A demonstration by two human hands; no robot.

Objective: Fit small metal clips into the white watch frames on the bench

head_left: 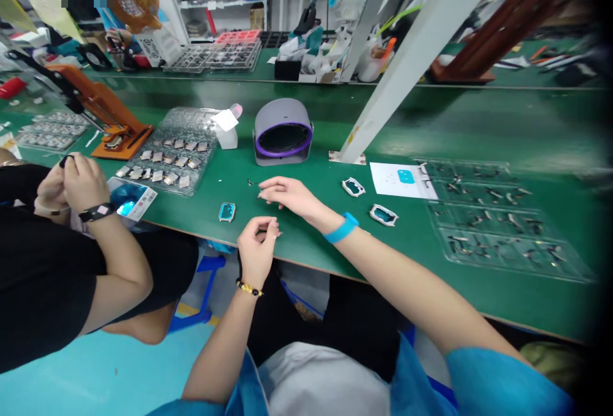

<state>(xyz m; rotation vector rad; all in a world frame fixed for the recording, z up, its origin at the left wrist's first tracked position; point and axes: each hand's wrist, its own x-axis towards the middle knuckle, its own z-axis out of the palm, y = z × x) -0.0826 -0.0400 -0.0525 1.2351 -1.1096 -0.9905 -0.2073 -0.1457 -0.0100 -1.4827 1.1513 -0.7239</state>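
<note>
My left hand [257,244] is closed in a pinch at the front edge of the green table [306,247]; whatever its fingertips hold is too small to make out. Farther forward, my right hand [287,195] reaches across to the left, its fingers bent together beside a small dark piece [251,183]. What the right fingertips grip, if anything, is hidden. A small frame with a blue face [227,212] lies left of my left hand. Two more metal frames, one [353,187] behind the other [384,215], lie to the right of my right hand.
Beyond my hands stands a grey and purple fan [283,132]. A slanted white post [383,97] rises behind the frames. Clear trays [493,212] of small parts lie right, another [175,154] left. A person's hands [79,186] work at the left, near an orange press [103,106].
</note>
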